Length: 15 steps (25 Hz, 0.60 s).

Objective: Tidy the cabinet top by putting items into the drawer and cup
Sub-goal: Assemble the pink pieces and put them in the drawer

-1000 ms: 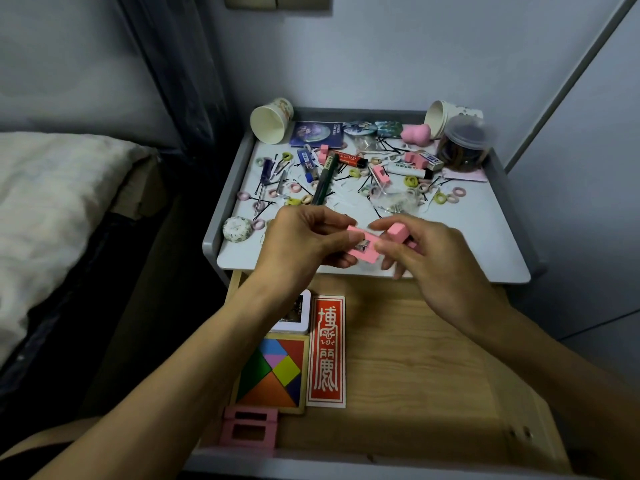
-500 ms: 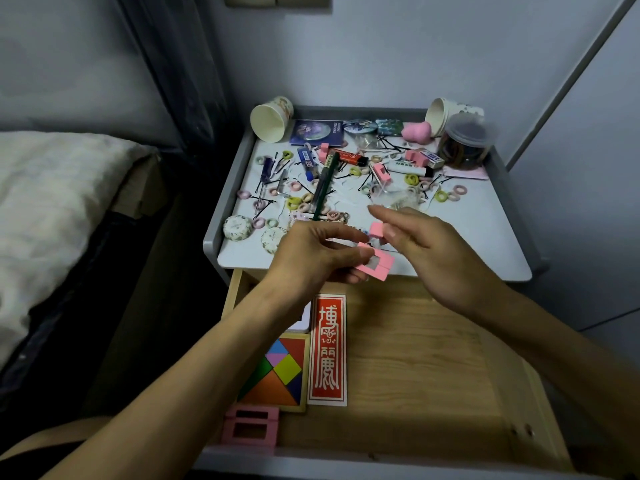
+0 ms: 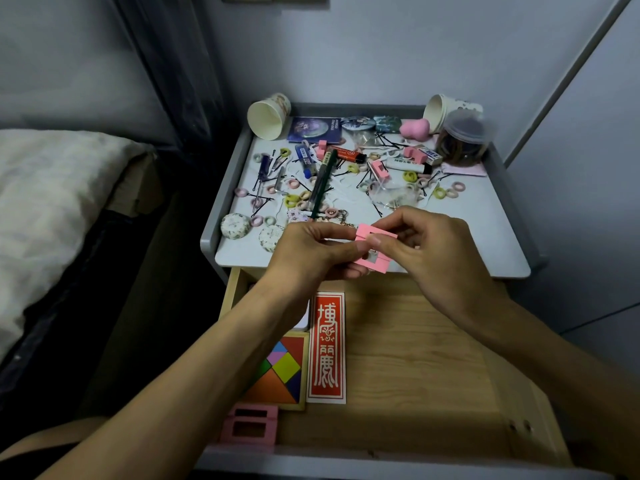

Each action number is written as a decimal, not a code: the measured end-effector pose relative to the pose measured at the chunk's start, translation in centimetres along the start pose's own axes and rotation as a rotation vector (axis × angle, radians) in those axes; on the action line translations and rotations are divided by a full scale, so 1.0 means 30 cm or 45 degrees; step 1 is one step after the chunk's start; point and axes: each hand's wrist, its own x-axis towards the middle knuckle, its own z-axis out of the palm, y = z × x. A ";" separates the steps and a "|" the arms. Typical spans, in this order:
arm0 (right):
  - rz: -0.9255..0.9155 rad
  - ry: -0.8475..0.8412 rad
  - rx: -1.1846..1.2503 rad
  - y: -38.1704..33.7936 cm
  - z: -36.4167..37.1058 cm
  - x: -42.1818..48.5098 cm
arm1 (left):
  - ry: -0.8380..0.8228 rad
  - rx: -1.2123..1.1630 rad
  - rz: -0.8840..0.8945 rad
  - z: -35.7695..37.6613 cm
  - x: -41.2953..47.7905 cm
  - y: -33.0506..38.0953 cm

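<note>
Two bare hands meet over the front edge of a cluttered desk [image 3: 467, 237], working a small pink piece [image 3: 379, 266] between them. The left hand [image 3: 311, 251] pinches it from 9 o'clock, fingers [image 3: 332, 233] curled round its near side. The right hand [image 3: 433, 251] pinches it from 3 o'clock, fingers [image 3: 398, 220] bent over its top edge. The piece has a square hole, and whether it is one part or two cannot be told.

At 6 o'clock from the hands the wooden drawer [image 3: 415, 358] stands open. A red card [image 3: 327, 348] lies flat along its left half, with a coloured tangram [image 3: 280, 372] beside it at 9 o'clock. A pink frame [image 3: 251, 424] sits at the drawer's 7 o'clock corner.

On the desk a green pen [image 3: 322, 181] lies among scattered hair rings and pins, its near end just beyond the left hand. One paper cup [image 3: 268, 116] lies on its side at the 11 o'clock corner. A second cup [image 3: 440, 112] lies tipped at 1 o'clock, beside a lidded jar [image 3: 462, 140]. A bed [image 3: 52, 202] runs along the desk's 9 o'clock side.
</note>
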 end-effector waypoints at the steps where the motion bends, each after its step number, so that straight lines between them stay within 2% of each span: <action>1: -0.017 -0.006 -0.009 0.001 -0.002 0.002 | 0.008 -0.013 -0.006 -0.001 0.001 0.000; 6: -0.176 -0.031 -0.149 0.013 -0.002 0.012 | 0.042 -0.036 -0.026 -0.018 0.010 0.007; 12: -0.319 -0.165 -0.327 0.013 0.000 -0.003 | 0.048 -0.029 -0.052 -0.038 0.010 0.016; 15: -0.400 -0.132 -0.377 0.019 0.010 -0.008 | 0.051 -0.024 -0.066 -0.047 0.005 0.025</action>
